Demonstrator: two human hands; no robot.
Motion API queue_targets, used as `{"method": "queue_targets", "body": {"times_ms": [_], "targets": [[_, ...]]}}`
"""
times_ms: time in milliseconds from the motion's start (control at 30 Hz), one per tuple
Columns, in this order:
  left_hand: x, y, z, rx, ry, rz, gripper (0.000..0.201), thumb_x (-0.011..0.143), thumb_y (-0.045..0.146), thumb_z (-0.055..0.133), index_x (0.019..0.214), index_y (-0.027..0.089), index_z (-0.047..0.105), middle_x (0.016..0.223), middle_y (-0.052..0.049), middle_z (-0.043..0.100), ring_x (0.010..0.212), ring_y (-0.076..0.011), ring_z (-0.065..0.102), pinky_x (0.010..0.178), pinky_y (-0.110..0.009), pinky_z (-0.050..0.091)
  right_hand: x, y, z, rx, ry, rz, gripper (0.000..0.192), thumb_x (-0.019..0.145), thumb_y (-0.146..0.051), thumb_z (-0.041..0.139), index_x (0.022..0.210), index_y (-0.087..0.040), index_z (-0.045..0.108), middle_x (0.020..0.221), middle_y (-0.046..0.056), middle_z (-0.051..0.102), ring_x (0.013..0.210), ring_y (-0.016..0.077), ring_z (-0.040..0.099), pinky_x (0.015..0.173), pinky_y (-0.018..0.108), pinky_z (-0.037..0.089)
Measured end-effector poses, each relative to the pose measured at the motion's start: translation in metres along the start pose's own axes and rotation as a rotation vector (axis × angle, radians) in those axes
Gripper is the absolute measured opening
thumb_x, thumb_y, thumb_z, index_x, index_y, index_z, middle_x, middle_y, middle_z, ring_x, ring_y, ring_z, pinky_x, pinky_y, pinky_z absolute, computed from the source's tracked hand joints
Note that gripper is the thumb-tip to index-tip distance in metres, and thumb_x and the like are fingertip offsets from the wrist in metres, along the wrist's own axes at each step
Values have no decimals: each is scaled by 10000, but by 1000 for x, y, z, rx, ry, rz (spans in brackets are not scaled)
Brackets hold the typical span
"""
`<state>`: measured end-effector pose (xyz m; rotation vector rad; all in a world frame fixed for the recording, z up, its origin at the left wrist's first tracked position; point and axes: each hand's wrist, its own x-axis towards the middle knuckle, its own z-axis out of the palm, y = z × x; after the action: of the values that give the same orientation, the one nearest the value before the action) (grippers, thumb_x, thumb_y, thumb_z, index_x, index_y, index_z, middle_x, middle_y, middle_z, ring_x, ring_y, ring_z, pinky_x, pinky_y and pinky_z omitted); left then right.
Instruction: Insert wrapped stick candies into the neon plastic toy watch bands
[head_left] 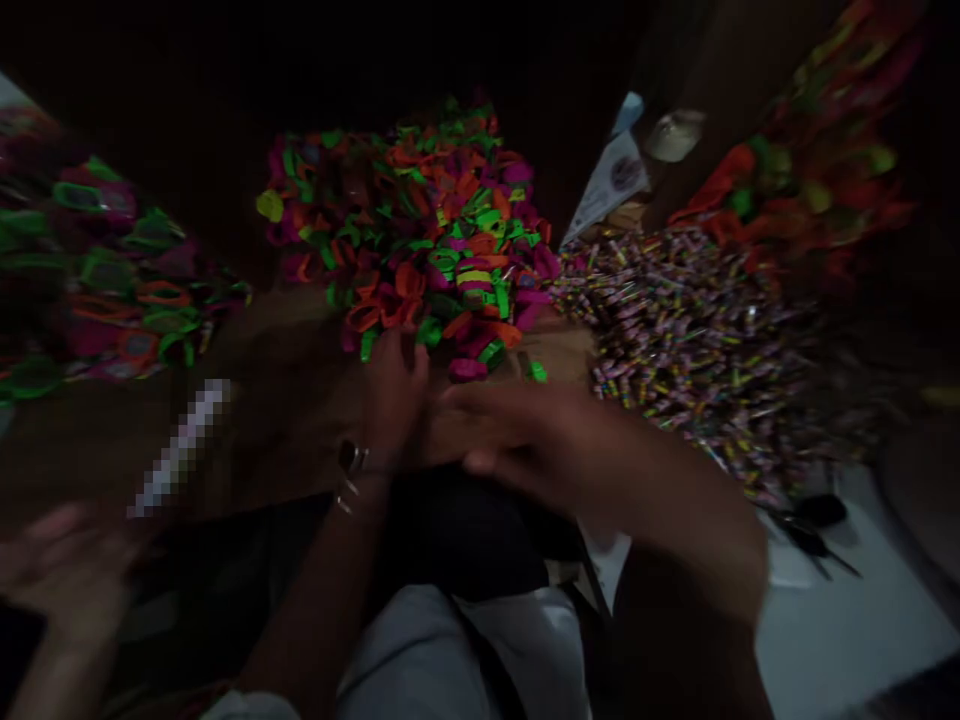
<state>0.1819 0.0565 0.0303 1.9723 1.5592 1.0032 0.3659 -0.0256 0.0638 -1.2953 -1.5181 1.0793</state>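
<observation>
My left hand (395,385), with bracelets at the wrist, reaches to the front edge of a heap of neon plastic pieces (450,225). Its fingertips merge with the orange pieces in the dim light, so its grip is unclear. The pieces are pink, orange, green and yellow, and some look like loops or toy watches. To the right, my right hand (517,425) is smeared by motion above the wooden surface (289,400). Its fingers stretch leftward with the thumb apart, and nothing shows in them. A few loose pieces (469,370) lie just beyond it.
Another person's hand (67,560) is at lower left, beside a blurred-out oblong object (180,450). More neon pieces (105,270) lie left, and others (817,170) upper right. Small wrapped sticks (675,320) cover the right side. Dark keys (817,520) rest on a white surface (855,600).
</observation>
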Motion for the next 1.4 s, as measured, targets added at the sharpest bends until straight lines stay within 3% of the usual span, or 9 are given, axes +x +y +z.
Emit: {"method": "queue_targets", "body": {"times_ms": [133,267,367,533,667,800,967,1167,1400], "targets": [[36,9,24,215,-63,4,309,822,215,575,1108,106,613,1094,-184,679,1036,-336,627,898,-429,470,20,7,-80,-903,33,400,240,727,-66,616,874,-196,753,894,66,759,918,247,689,792,284,478],[42,-2,31,249,-95,-72,175,807,221,596,953,138,646,959,-165,692,943,-337,644,842,-434,478,57,35,-111,-1091,187,463,313,804,-73,532,1051,-107,721,1045,193,730,1020,300,668,772,293,447],[39,-8,32,168,-74,-104,113,761,249,667,825,161,638,889,-126,667,897,-308,639,827,-419,487,75,50,-110,-1145,223,423,357,877,-190,525,1195,-97,659,1163,211,692,1068,295,647,789,285,440],[22,-8,13,-138,138,-74,174,693,278,728,717,201,574,949,-66,592,1001,-251,581,910,-390,464,95,61,-97,-1188,201,384,402,928,-263,490,1291,-146,619,1200,191,686,1056,268,651,812,287,443],[-4,-4,-10,-449,-21,-171,271,711,369,708,767,205,499,785,9,566,788,-170,594,770,-312,493,98,61,-93,-1217,209,391,425,936,-251,468,1339,-196,594,1248,172,671,1081,267,649,832,303,455],[-24,-3,-20,-644,-18,-232,495,615,372,786,980,210,495,1007,-28,595,907,-167,610,814,-300,503,89,53,-92,-1258,247,472,411,919,-304,488,1202,-76,680,1087,262,707,1015,339,673,795,366,482],[-34,2,-26,-608,-185,-205,386,683,371,733,1006,178,651,1083,-74,670,967,-206,623,867,-329,497,79,50,-83,-1241,239,501,347,820,-182,566,1113,-64,708,1059,256,709,1020,362,664,809,383,479],[-40,6,-34,-622,-164,-308,278,679,424,697,806,181,650,738,-4,657,677,-161,597,640,-264,492,71,52,-71,-1153,339,455,368,901,-237,463,1172,-73,650,1193,256,645,1035,330,643,796,351,469],[-44,-4,-41,-584,-105,-335,301,674,481,665,750,195,607,651,24,584,582,-130,517,519,-221,435,67,65,-56,-1002,476,438,338,892,-311,496,1117,-84,605,1053,215,698,926,285,649,725,316,464]]}}
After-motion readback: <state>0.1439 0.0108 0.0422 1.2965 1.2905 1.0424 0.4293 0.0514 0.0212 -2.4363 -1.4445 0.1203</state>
